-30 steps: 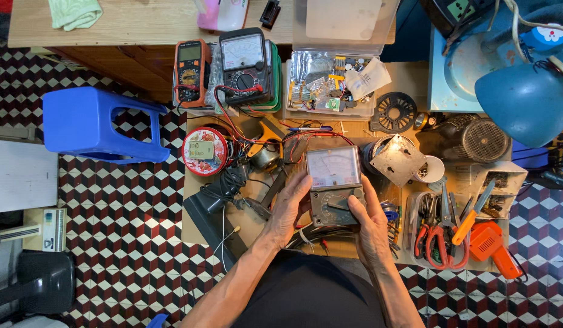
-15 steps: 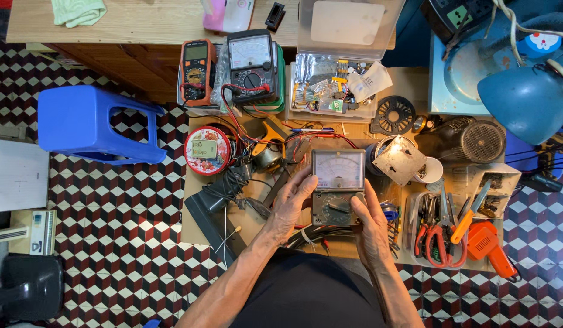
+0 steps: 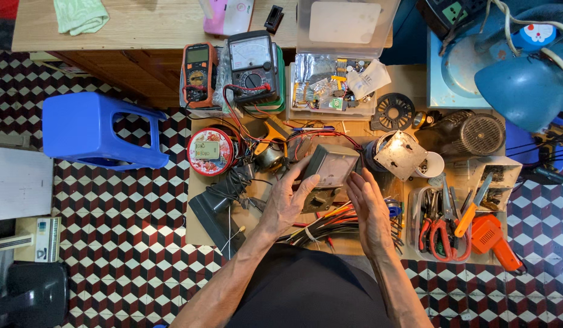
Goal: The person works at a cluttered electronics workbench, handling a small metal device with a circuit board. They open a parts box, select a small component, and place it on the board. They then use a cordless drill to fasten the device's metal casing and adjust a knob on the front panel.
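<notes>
An olive-grey analog meter box (image 3: pixel 331 172) with a pale dial face stands tilted on the cardboard-covered work surface (image 3: pixel 196 225). My left hand (image 3: pixel 286 203) grips its left side, fingers spread up along the edge. Flat against the box's lower right side lies my right hand (image 3: pixel 369 209), fingers straight and together, so the box sits between both hands. A bundle of coloured wires (image 3: pixel 327 223) runs under my wrists. Red leads (image 3: pixel 305 135) trail away from behind the box.
Behind stand an orange digital multimeter (image 3: pixel 198 73), a black analog multimeter (image 3: pixel 252 64) and a clear parts box (image 3: pixel 336 85). A red round tin (image 3: pixel 210 152) is at left, a blue stool (image 3: pixel 102 130) beyond. Pliers and scissors tray (image 3: pixel 445 225), orange tool (image 3: pixel 491 237), blue lamp (image 3: pixel 524 85) at right.
The meter box has been turned and tipped, so its face now angles to the right. My right hand has slid from on top of it to its lower right side.
</notes>
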